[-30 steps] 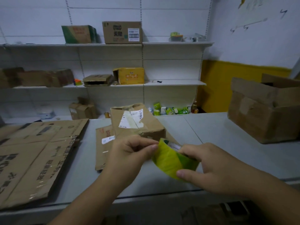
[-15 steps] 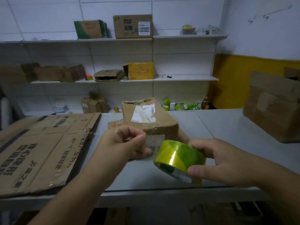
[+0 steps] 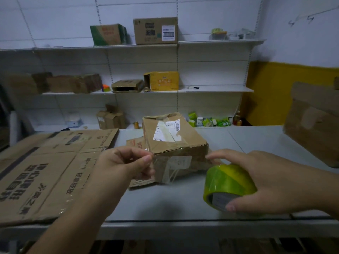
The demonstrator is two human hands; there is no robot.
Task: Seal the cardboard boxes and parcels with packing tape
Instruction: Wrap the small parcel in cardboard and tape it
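Held in the right hand (image 3: 271, 182): a yellow-green roll of packing tape (image 3: 229, 180), thumb under the core, fingers over the top. Pinched between thumb and forefinger of the left hand (image 3: 126, 164): the free end of a clear tape strip (image 3: 172, 162), stretched in front of a worn cardboard box (image 3: 183, 142) with a white shipping label (image 3: 167, 132). Left on the grey table (image 3: 174, 204), flattened cardboard sheets (image 3: 45, 171); far right, a bigger brown box (image 3: 315, 125).
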